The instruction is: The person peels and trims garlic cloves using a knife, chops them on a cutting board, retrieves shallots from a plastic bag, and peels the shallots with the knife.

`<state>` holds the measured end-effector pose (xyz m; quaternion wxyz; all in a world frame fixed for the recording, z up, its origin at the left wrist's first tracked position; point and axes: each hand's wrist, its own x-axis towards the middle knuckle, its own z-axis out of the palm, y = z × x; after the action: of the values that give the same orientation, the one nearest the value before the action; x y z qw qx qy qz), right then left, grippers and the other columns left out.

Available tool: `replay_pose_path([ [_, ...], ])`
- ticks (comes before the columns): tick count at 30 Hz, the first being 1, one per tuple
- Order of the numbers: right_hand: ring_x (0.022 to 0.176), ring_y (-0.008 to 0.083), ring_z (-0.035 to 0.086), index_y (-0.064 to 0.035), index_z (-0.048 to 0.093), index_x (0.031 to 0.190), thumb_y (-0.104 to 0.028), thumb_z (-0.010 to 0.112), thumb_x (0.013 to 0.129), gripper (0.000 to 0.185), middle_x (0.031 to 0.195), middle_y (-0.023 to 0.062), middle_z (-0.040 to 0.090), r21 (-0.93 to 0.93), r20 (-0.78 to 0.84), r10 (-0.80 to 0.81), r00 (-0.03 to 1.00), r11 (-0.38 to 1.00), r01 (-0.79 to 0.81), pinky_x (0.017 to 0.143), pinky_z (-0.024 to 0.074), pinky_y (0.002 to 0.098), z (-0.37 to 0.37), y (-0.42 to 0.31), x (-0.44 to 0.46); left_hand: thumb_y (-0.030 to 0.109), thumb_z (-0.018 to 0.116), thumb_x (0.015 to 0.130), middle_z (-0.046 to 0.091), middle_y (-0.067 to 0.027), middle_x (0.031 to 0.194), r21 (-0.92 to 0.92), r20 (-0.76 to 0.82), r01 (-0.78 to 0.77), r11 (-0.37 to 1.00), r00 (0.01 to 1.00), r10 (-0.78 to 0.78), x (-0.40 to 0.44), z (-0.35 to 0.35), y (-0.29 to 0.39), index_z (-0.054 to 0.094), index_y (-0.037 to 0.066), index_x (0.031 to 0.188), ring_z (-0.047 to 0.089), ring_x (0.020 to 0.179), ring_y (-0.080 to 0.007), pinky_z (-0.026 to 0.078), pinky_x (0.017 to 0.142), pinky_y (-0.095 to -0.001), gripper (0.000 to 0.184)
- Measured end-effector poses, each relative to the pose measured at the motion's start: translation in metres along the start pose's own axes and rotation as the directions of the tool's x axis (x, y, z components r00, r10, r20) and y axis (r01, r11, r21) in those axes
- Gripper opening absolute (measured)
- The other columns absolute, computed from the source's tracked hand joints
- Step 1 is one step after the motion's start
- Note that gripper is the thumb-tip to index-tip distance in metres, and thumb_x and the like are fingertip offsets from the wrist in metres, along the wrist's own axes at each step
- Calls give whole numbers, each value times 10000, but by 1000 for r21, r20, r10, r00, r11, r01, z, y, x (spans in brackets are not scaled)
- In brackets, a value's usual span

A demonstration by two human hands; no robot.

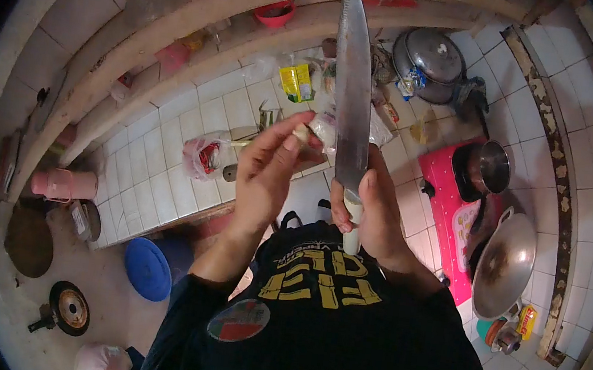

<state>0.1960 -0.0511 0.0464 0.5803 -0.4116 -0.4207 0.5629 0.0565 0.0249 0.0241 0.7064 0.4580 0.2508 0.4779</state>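
Note:
In the head view my right hand (375,212) is closed around the white handle of a large kitchen knife (356,82). Its broad steel blade points up, away from my body. To the left, my left hand (269,164) pinches a small pale piece (301,134) between thumb and fingertips; it resembles a garlic clove, but is too small to be sure. Blade and piece are apart. Beyond my left fingers lie clear plastic bags (325,128) and a yellow-green packet (296,82) on the tiled counter.
A pink stove (446,220) stands at right with a small pot (490,167) and a large wok (507,264). A lidded pot (431,61) sits at the back. Left are a plastic bag with red contents (202,157), a pink jug (64,185) and a blue lid (148,269).

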Motion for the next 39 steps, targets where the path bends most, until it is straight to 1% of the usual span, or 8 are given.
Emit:
replay_pose_path([
  [9,414,90,417,-62,423,1177,-484,336,994,468,601,31,462,-167,-134,238,962,951,-259,350,330,251,-73,150,60,165,526,913,570,2,882,-159,-346,129,979,921,-177,13,-110,-73,580,41,1153,544,833,-105,432,742,-284,275],
  [13,407,108,457,-62,453,1113,-455,332,1000,426,577,40,470,-147,-192,493,849,841,-521,324,360,272,-107,242,87,209,562,887,570,27,859,-306,-328,230,924,885,-329,-12,-156,-139,596,104,1037,538,816,-95,411,724,-275,186],
  [19,383,129,435,-120,431,1216,-496,345,984,450,559,49,461,-103,-248,647,721,723,-683,323,367,299,-110,322,115,237,557,939,550,36,855,-418,-426,329,847,752,-503,-51,-152,-185,610,121,993,499,752,-76,384,665,-241,138],
  [21,379,132,432,-132,438,1214,-500,349,981,444,559,48,461,-216,-258,569,781,754,-620,325,370,303,-117,355,124,245,581,935,565,33,806,-371,-390,359,856,777,-495,-57,-150,-188,626,116,962,506,708,-83,391,643,-229,140],
  [22,377,133,431,-139,441,1212,-502,351,980,441,559,48,461,-271,-257,528,809,764,-585,326,372,306,-117,361,128,257,596,933,629,11,863,-363,-369,340,868,803,-469,-62,-153,-190,659,128,951,558,793,-108,440,741,-289,145],
  [32,369,181,433,-164,453,1264,-553,392,947,506,573,59,489,-203,-246,640,728,701,-684,332,392,370,-131,381,153,140,660,882,626,26,850,-305,-425,374,876,770,-476,-52,-163,-195,674,103,994,564,801,-89,460,754,-280,119],
  [34,367,183,437,-165,457,1269,-558,401,942,514,577,64,498,-169,-246,663,707,689,-705,331,389,367,-133,381,155,136,633,897,573,34,750,-359,-472,321,876,748,-467,-46,-156,-192,655,75,991,506,639,-86,413,621,-228,115],
  [39,368,181,434,-143,474,1222,-562,413,935,511,561,62,487,-84,-192,722,664,663,-744,337,374,354,-133,357,149,131,636,895,592,45,807,-428,-419,273,861,784,-457,-39,-156,-192,654,96,1031,534,725,-91,437,722,-262,141],
])
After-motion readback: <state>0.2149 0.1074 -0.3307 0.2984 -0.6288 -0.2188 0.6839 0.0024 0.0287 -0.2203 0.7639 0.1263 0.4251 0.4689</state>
